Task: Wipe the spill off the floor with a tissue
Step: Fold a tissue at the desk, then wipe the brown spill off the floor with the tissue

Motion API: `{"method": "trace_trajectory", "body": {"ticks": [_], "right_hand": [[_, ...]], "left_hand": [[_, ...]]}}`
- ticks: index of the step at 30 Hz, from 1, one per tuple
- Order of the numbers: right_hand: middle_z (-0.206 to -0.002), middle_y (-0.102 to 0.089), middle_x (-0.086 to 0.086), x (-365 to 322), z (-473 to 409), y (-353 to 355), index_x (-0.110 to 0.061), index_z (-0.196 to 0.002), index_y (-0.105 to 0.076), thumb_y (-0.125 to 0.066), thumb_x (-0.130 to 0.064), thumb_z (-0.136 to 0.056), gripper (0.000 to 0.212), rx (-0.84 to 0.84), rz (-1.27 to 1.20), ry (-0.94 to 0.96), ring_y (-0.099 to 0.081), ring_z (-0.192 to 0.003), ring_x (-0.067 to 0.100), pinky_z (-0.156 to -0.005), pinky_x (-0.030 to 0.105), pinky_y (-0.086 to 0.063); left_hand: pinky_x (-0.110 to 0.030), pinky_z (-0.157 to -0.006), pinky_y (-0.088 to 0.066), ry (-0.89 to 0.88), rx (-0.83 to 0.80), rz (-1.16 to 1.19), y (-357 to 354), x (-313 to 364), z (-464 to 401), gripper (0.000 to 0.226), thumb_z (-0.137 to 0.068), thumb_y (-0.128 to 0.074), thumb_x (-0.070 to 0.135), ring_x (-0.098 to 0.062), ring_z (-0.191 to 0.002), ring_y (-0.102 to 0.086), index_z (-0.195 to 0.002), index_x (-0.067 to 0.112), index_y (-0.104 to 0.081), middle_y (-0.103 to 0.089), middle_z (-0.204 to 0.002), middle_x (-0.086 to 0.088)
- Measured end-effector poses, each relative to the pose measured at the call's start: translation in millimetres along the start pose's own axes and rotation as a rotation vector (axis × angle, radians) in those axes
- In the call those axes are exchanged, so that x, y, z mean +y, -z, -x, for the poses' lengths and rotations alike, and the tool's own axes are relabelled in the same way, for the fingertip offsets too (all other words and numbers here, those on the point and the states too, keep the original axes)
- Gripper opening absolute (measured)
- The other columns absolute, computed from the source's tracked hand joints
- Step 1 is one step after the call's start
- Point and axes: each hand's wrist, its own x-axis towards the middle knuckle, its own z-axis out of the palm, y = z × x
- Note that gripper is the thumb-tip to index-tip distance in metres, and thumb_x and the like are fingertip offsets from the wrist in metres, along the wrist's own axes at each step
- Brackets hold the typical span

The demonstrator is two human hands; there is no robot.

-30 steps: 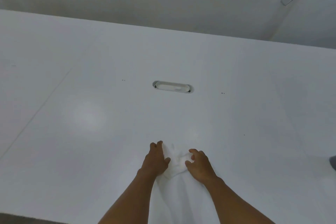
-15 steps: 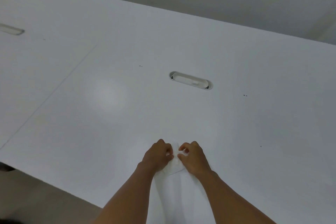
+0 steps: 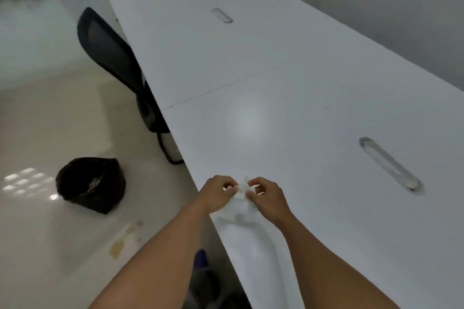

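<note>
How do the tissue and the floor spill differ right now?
The tissue is white and crumpled; the spill is a flat yellowish-brown stain. The tissue is up at the desk edge, pinched between the left hand and right hand; the spill lies untouched on the floor, near the bin.

Chair (image 3: 113, 57) partly behind table (image 3: 276, 83)

tissue (image 3: 241, 204): soft, crumpled white paper
worktop (image 3: 288, 98): smooth white laminate, faint sheen
floor (image 3: 50, 138): glossy pale tile, mirror-like reflections
spill (image 3: 120, 243): yellowish wet film
bin liner (image 3: 91, 183): thin black plastic
chair back (image 3: 110, 57): matt black mesh
</note>
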Motion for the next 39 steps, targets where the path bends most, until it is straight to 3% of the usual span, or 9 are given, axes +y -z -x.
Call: {"method": "trace_trajectory", "body": {"ticks": [3,8,10,17,20,24,26,31,39], "right_hand": [[-0.080,-0.066,-0.006,-36,-4,-46,-0.021,-0.094,-0.070,-0.068,-0.018,-0.086,0.009,-0.155,0.072,0.123,-0.061,-0.071,0.008,-0.060,0.022,-0.051],[-0.092,-0.067,0.003,-94,-9,-137,-0.018,-0.100,-0.069,-0.067,-0.019,-0.088,0.012,-0.383,0.154,0.207,-0.067,-0.081,0.019,-0.066,0.036,-0.063],[-0.093,-0.067,0.005,-116,-8,-176,-0.016,-0.100,-0.067,-0.066,-0.015,-0.089,0.011,-0.469,0.174,0.219,-0.068,-0.078,0.020,-0.059,0.032,-0.062],[-0.113,-0.061,0.004,-171,1,-348,-0.012,-0.119,-0.065,-0.070,-0.009,-0.086,0.034,-0.564,0.169,0.247,-0.066,-0.084,0.018,-0.057,0.031,-0.061],[-0.100,-0.068,0.001,-184,0,-414,-0.013,-0.109,-0.071,-0.066,-0.007,-0.085,0.025,-0.569,0.265,0.279,-0.065,-0.080,0.018,-0.067,0.034,-0.059],[-0.075,-0.065,-0.011,-183,-19,-492,-0.019,-0.092,-0.074,-0.063,-0.006,-0.081,0.020,-0.647,0.408,0.337,-0.059,-0.065,0.001,-0.060,0.013,-0.045],[-0.079,-0.066,-0.008,-162,-45,-537,-0.019,-0.094,-0.074,-0.065,-0.006,-0.082,0.020,-0.674,0.470,0.351,-0.058,-0.065,-0.003,-0.055,0.003,-0.039],[-0.093,-0.068,-0.003,-51,-146,-672,-0.024,-0.105,-0.071,-0.067,-0.012,-0.086,0.023,-0.783,0.563,0.394,-0.059,-0.074,0.000,-0.062,0.008,-0.043],[-0.090,-0.071,-0.001,188,-313,-867,-0.016,-0.101,-0.073,-0.066,-0.008,-0.085,0.020,-0.781,0.627,0.526,-0.062,-0.076,0.009,-0.066,0.014,-0.050]], "left_hand": [[-0.030,-0.077,-0.048,0.092,0.122,0.092,39,-37,37,0.016,-0.093,-0.060,0.023,-0.013,-0.083,-0.059,-0.093,0.015,-0.073,-0.071,-0.096,-0.001],[-0.026,-0.073,-0.050,0.185,0.380,0.269,102,-108,94,0.013,-0.090,-0.065,0.027,-0.013,-0.085,-0.062,-0.097,0.017,-0.069,-0.070,-0.095,0.000],[-0.024,-0.070,-0.048,0.217,0.470,0.343,126,-138,114,0.014,-0.088,-0.067,0.029,-0.014,-0.087,-0.064,-0.097,0.017,-0.066,-0.069,-0.095,0.000],[-0.031,-0.068,-0.046,0.343,0.690,0.425,209,-268,183,0.024,-0.085,-0.071,0.028,-0.023,-0.075,-0.059,-0.075,0.022,-0.051,-0.061,-0.077,-0.002],[-0.032,-0.076,-0.050,0.365,0.731,0.508,235,-315,204,0.018,-0.082,-0.076,0.027,-0.020,-0.085,-0.065,-0.077,0.017,-0.062,-0.068,-0.080,0.000],[-0.026,-0.085,-0.052,0.425,0.748,0.650,249,-381,210,0.009,-0.083,-0.075,0.029,-0.005,-0.092,-0.067,-0.092,0.027,-0.076,-0.075,-0.093,0.011],[-0.023,-0.084,-0.051,0.478,0.764,0.687,244,-428,196,0.018,-0.082,-0.076,0.030,-0.005,-0.089,-0.067,-0.100,0.028,-0.076,-0.075,-0.095,0.012],[-0.022,-0.076,-0.052,0.530,0.802,0.659,197,-599,109,0.037,-0.080,-0.077,0.013,-0.011,-0.084,-0.066,-0.112,0.031,-0.069,-0.069,-0.101,0.013],[-0.022,-0.081,-0.053,0.429,0.654,0.258,79,-898,-53,0.016,-0.088,-0.068,0.025,-0.009,-0.089,-0.061,-0.104,0.027,-0.067,-0.066,-0.106,0.007]]}}
